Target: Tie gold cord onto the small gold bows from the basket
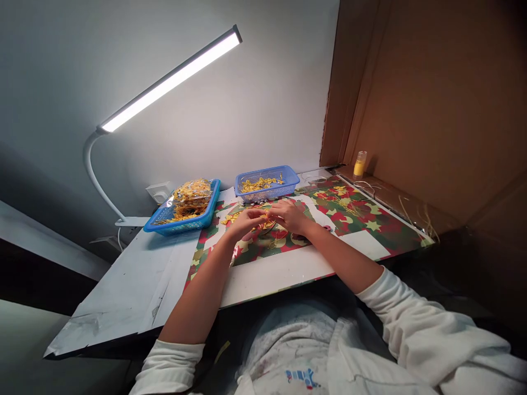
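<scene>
My left hand and my right hand meet over the camouflage-patterned sheet, fingertips pinched close together. A bit of yellow shows between them, too small to name, and part of it is hidden by the fingers. Loose yellow pieces lie beside my left hand, with more under both hands. Just behind the fingers stands a blue-violet basket with small yellow bow-like pieces in it. A small dark pink item rests near my right wrist.
A bright blue basket at the left holds yellow pieces and a clear plastic bag. A lit lamp reaches over the table. Loose cords and a yellow-filled bottle sit at right, by a cardboard wall.
</scene>
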A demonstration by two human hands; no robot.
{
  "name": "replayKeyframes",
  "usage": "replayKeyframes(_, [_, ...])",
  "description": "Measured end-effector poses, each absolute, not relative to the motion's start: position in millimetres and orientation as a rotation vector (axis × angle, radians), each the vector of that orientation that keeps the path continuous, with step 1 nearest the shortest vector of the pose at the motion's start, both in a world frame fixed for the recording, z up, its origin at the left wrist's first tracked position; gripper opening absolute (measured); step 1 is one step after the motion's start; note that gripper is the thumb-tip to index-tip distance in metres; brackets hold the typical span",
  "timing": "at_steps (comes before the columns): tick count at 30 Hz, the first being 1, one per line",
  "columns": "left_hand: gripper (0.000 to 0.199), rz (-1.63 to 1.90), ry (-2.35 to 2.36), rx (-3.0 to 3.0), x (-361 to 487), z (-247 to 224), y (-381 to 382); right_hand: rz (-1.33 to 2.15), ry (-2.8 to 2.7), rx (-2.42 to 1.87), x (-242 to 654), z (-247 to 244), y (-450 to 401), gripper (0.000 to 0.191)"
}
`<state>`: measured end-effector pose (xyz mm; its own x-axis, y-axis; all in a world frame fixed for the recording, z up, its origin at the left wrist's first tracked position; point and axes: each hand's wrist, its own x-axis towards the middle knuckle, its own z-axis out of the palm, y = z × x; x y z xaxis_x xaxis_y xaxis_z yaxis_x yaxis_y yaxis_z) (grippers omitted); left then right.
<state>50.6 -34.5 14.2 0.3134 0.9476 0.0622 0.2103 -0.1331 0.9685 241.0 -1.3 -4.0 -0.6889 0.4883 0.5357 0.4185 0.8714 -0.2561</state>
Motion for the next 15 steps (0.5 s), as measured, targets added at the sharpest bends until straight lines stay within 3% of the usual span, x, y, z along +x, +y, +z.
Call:
replayKeyframes(5, [0.031, 0.978, 1.107, 1.511, 49, 12, -32, 0.182, -2.37, -0.67, 239, -5, -3, 0.015])
replayKeyframes(10, [0.035, 1.273, 1.171, 1.357, 52, 9, -29, 0.198, -2.071, -0.824, 235, -7, -5, 0.003])
replayKeyframes(15, [0.035, 1.509, 1.185, 1.279, 60, 6, -28, 0.334, -2.019, -0.789, 230, -7, -13, 0.005])
